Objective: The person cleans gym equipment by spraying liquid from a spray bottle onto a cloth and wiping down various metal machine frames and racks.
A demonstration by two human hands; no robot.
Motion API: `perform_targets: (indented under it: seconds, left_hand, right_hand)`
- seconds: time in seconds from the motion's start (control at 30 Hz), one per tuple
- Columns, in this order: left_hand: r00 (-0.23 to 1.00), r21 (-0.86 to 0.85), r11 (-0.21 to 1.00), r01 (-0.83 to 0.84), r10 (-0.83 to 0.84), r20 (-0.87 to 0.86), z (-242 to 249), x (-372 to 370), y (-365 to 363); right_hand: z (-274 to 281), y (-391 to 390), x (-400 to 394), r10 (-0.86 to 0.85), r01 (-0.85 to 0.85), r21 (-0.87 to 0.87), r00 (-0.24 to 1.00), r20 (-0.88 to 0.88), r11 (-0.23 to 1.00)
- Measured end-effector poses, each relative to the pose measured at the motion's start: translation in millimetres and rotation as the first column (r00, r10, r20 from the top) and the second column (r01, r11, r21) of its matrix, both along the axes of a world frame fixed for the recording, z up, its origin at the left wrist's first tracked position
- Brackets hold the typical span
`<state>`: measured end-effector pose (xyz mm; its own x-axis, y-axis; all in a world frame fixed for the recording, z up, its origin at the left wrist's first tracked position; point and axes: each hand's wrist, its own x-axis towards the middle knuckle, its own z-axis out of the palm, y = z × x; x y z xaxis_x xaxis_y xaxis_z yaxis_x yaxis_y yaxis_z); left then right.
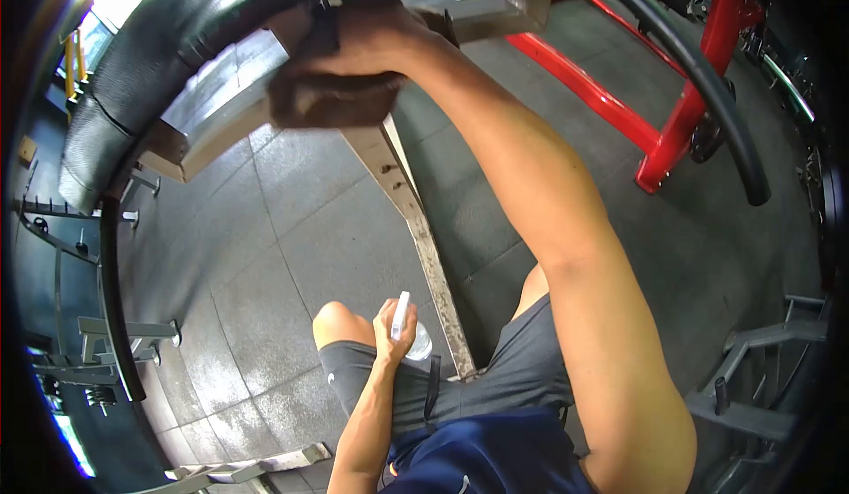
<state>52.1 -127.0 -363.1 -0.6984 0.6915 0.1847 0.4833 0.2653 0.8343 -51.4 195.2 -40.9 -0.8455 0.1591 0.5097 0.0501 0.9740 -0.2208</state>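
My left hand (393, 333), low in front of my shorts, is closed around a spray bottle (421, 344) with a white trigger head and a clear body. Stretched far forward, my right hand (358, 38) is on a dark brown cloth (332, 100), which is smeared by motion. The cloth lies against the metal frame (225, 136) of a gym machine, just below its black padded cushion (190, 30). My right fingers are mostly hidden by the cloth and blur.
A worn metal post (424, 246) runs down between my legs to the grey tiled floor (309, 202). A red machine frame (588, 83) with a black curved handle (707, 87) stands front right. Grey racks (752, 414) are on the right. A black bar (110, 299) hangs at left.
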Motion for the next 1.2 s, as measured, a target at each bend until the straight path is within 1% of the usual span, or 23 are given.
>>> perform_targets:
  seconds: [0.07,0.13,0.17,0.23,0.33,0.4,0.47,0.5,0.53,0.6,0.63,0.67,0.73,0.8,0.83,0.87,0.93,0.97,1.0,1.03,1.07,1.13,1.2]
  left_hand:
    - [0.999,-0.033,0.999,0.027,-0.026,0.029,3,1,1]
    - [0.999,-0.011,0.999,0.044,-0.044,0.024,1,-1,0]
    - [0.999,-0.011,0.999,0.043,-0.043,0.028,0,-2,0]
    - [0.998,-0.002,1.000,0.024,-0.024,0.057,7,1,-1]
    - [0.998,0.064,0.998,-0.008,0.004,0.062,9,0,-3]
    - [0.998,0.102,0.995,-0.022,0.016,0.062,5,-1,-7]
    - [0.999,0.095,0.995,-0.021,0.016,0.052,9,-2,-9]
    - [1.000,0.112,0.994,-0.007,0.006,0.008,0,-4,-11]
    - [1.000,0.088,0.996,-0.010,0.008,0.028,9,-3,-11]
    - [0.996,0.045,0.999,-0.030,0.026,0.080,9,-2,-12]
    - [0.996,0.050,0.999,-0.019,0.015,0.089,12,-1,-13]
    - [0.996,0.030,0.999,-0.012,0.009,0.092,10,-2,-14]
    - [0.993,0.073,0.997,-0.039,0.031,0.117,2,-1,-17]
    - [0.995,0.077,0.996,-0.034,0.026,0.098,0,-2,-17]
    - [0.995,0.072,0.997,-0.015,0.007,0.102,0,0,-19]
    - [0.995,0.074,0.997,0.004,-0.011,0.097,0,-3,-19]
    - [0.998,0.050,0.997,0.051,-0.052,0.024,-8,-5,-20]
    - [0.999,0.060,0.998,0.020,-0.023,0.047,-6,-3,-20]
    - [0.998,0.069,0.998,-0.011,0.006,0.070,-3,-2,-20]
    - [0.996,0.074,0.997,-0.022,0.015,0.086,1,0,-20]
    - [0.995,0.080,0.996,-0.025,0.017,0.098,5,-1,-21]
    - [0.996,0.106,0.994,-0.021,0.011,0.092,5,-4,-20]
    - [0.998,0.146,0.989,-0.012,0.003,0.062,4,-3,-18]
  right_hand:
    - [-6,-5,0,-0.042,0.036,-0.113,0.998,-0.043,0.993]
    - [2,-15,-1,-0.100,0.120,-0.238,0.991,0.094,0.964]
    - [-8,-18,-4,-0.140,0.131,-0.116,0.988,-0.071,0.984]
    - [-40,-21,-9,-0.136,0.197,0.115,0.906,-0.402,0.974]
    - [-104,-15,7,-0.028,0.346,0.348,0.744,-0.668,0.872]
    - [-141,-22,26,0.013,0.179,0.276,0.818,-0.575,0.944]
    - [-222,-30,39,0.006,-0.002,0.014,0.963,-0.268,1.000]
    - [-233,-41,34,-0.002,0.013,0.031,0.937,-0.349,0.999]
    - [-247,-54,25,-0.012,0.028,0.032,0.905,-0.424,0.999]
    - [-303,-58,11,-0.075,0.080,0.012,0.965,-0.252,0.997]
    - [-323,-63,7,-0.087,0.113,0.074,0.955,-0.283,0.991]
    - [-347,-65,7,-0.097,0.087,-0.054,0.968,-0.231,0.995]
    - [-385,-74,19,-0.084,0.044,-0.298,0.989,-0.122,0.953]
    - [-377,-86,19,-0.083,-0.012,-0.337,0.960,-0.266,0.941]
    - [-372,-90,23,-0.065,-0.022,-0.343,0.968,-0.241,0.939]
    - [-367,-97,24,-0.065,-0.050,-0.358,0.951,-0.303,0.932]
    - [-305,-119,26,-0.052,-0.079,-0.261,0.887,-0.460,0.962]
    - [-278,-122,21,0.025,-0.115,-0.150,0.865,-0.501,0.982]
    - [-259,-117,19,0.113,-0.088,0.074,0.873,-0.474,0.993]
    - [-235,-111,18,0.064,0.015,0.258,0.953,-0.295,0.966]
    - [-205,-111,10,-0.099,0.114,0.306,0.993,-0.066,0.945]
    - [-173,-83,-25,-0.046,0.123,0.643,0.990,-0.136,0.756]
    - [-193,-60,-39,-0.064,-0.034,0.819,0.994,0.086,0.573]
